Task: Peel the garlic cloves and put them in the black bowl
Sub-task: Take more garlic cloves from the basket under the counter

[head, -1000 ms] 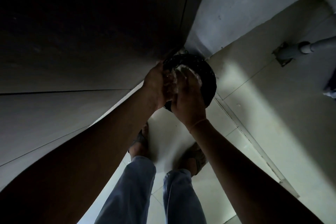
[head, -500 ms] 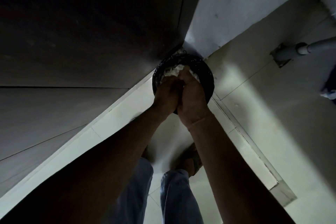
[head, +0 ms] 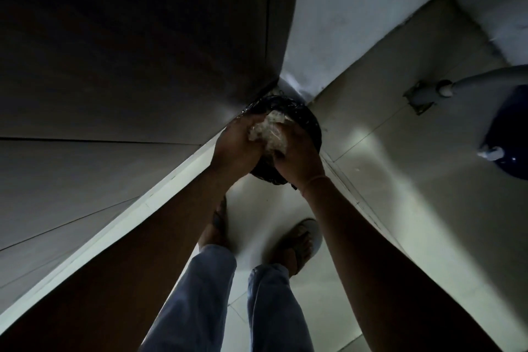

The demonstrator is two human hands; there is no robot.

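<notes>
Both the left hand [head: 237, 148] and right hand [head: 298, 160] clutch pale garlic skins [head: 268, 133] over the black-lined bin [head: 310, 121]; an uneven release could litter the floor [head: 400, 223].

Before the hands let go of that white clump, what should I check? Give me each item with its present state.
1. Grip: the left hand and the right hand both hold the white clump: ok.
2. Position: the clump is over the opening of the black container: ok.
3. Contents: whether the clump is peel only, with no cloves in it: cannot tell.
4. Target: whether this container, with its shiny crinkled lining, is the black bowl: cannot tell.
5. Footing: the right foot is apart from the container: ok.
6. Light: the corner is dim and the container's inside is hidden: not ok.
</notes>
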